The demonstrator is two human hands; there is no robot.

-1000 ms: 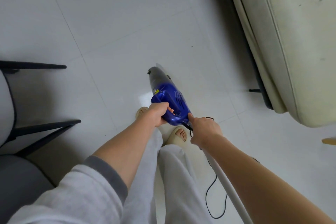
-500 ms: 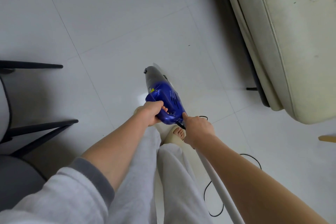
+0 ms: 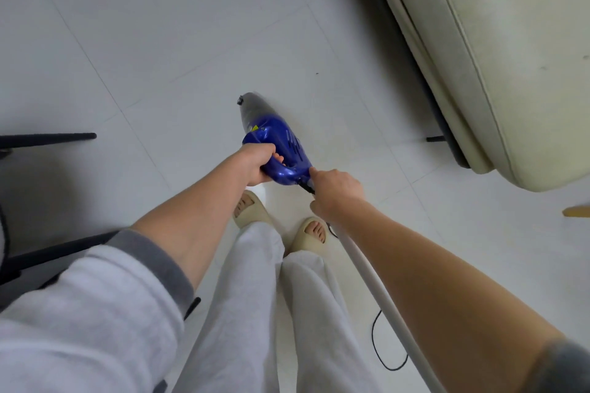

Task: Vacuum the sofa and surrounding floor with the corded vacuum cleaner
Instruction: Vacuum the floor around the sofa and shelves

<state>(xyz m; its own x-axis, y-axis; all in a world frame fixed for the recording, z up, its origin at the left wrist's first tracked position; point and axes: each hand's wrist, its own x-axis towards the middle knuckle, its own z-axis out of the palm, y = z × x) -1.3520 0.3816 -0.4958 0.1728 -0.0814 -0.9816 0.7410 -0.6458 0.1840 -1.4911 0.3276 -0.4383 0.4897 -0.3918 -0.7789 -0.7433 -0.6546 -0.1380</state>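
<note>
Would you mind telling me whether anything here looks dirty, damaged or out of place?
The cream sofa cushion carries dark specks and smudges, and a small dark speck lies on the white floor ahead of the blue vacuum cleaner.

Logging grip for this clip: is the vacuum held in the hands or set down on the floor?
Held. The left hand grips the blue vacuum by its handle; the right hand grips at its rear, by the cord.

Both slippered feet (image 3: 314, 233) now show side by side on the floor (image 3: 159, 57), where earlier only one peeked out beside the trouser legs. The vacuum cleaner (image 3: 277, 145) and the left hand (image 3: 257, 164) and right hand (image 3: 335, 191) on it sit a little farther from the sofa (image 3: 510, 57). Less black cord (image 3: 383, 344) lies looped by the white tube (image 3: 383, 297).
</note>
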